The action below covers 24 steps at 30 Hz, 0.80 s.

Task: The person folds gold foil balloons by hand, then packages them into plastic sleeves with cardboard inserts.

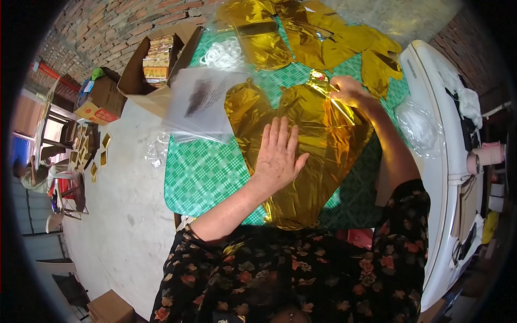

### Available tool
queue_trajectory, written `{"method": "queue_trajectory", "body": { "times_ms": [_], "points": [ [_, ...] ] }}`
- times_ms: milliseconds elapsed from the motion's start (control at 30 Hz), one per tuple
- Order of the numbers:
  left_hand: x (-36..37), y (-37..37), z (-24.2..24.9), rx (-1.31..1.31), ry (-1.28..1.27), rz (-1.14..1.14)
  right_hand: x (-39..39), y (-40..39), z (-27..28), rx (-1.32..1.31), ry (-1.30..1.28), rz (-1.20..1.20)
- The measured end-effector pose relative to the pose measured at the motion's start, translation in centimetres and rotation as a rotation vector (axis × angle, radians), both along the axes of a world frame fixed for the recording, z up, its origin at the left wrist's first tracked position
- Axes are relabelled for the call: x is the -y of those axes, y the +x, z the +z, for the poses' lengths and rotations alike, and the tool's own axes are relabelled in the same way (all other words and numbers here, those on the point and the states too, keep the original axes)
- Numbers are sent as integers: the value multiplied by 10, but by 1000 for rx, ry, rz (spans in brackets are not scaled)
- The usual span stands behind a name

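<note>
A large gold foil piece [307, 156], heart-like in outline, lies flat on the green checked tablecloth [199, 172]. My left hand [279, 156] rests palm down on its middle, fingers stretched out. At the foil's upper right edge, the fingers of my right hand [350, 91] are bent round a folded part of it, beside a small shiny tab with a red mark [319, 78]. Further back lie more gold foil pieces [339, 43]. Clear plastic bags with a printed sheet [196, 102] are left of the foil, and a bundle of white ribbon [222, 55] sits behind them.
An open carton with printed packs [137, 75] stands at the left table edge, another carton [102, 102] beyond it. On the right are a plastic-wrapped white bundle [417, 126] and a long white machine [436, 177]. A person [35, 175] sits far left.
</note>
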State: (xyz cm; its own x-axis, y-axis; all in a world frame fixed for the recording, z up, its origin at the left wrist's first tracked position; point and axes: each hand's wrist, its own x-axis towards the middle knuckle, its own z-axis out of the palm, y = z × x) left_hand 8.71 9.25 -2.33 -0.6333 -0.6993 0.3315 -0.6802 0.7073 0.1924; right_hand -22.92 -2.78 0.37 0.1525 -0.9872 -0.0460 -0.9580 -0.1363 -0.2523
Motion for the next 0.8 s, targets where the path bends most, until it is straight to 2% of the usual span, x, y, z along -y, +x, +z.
{"method": "queue_trajectory", "body": {
  "times_ms": [100, 133, 233, 267, 367, 500, 600, 700, 767, 800],
  "points": [
    [0, 0, -1, -14, 8, -3, -4, -7, 12, 189, 2, 66],
    [0, 0, -1, -20, 11, -4, 0, -3, 19, 146, 92, -7],
    [0, 1, 1, -38, 19, -9, -2, 0, 28, 191, 126, 25],
    [0, 1, 0, -43, 17, -10, -12, 0, 31, 229, 57, 55],
    [1, 1, -2, -51, 14, -12, -13, 6, 29, 267, 123, -36],
    [0, 2, 0, -52, 19, -16, -26, 1, 37, 546, 187, 30],
    [0, 2, 1, -52, 26, -16, -41, -2, 45, 631, 176, 97],
    [0, 2, 0, -56, 24, -16, -33, -10, 35, 515, 215, 54],
    [0, 2, -1, -56, 23, -16, -35, -19, 29, 512, 161, 179],
    [0, 2, 0, -54, 23, -16, -36, -15, 33, 497, 172, 151]
  ]
}}
